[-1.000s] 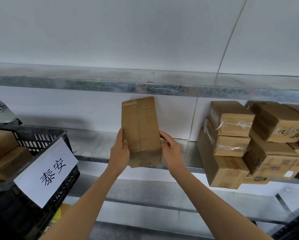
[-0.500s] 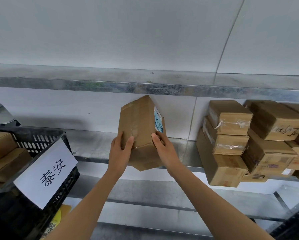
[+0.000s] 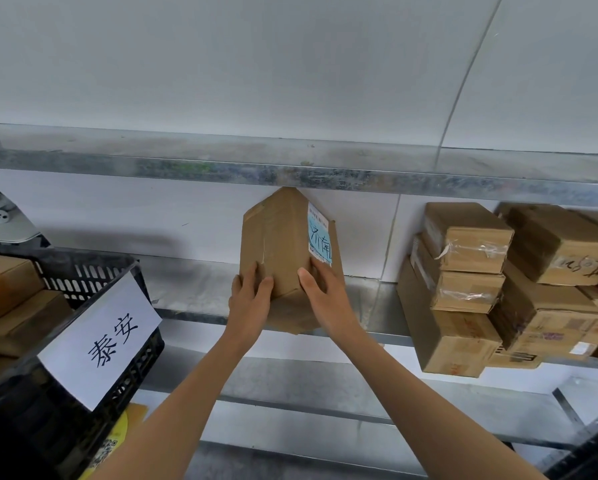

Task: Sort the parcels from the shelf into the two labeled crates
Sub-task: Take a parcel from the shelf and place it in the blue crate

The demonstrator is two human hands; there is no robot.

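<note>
One wide-angle camera, worn on the head, faces forward and slightly down, centred on a parcel (image 3: pixel 276 251) close before a metal shelf (image 3: pixel 193 282). Forearms (image 3: pixel 193 386) enter from below; a black crate (image 3: pixel 83 271) crowds the lower left. The bowed shelf edges are probably lens distortion.

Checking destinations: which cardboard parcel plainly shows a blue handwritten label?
The parcel held between left hand and right hand, blue label on its right face. The stacked parcels show none.

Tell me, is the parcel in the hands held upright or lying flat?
Upright: the parcel is on end, long side vertical, with the left hand and right hand holding its lower part.
</note>
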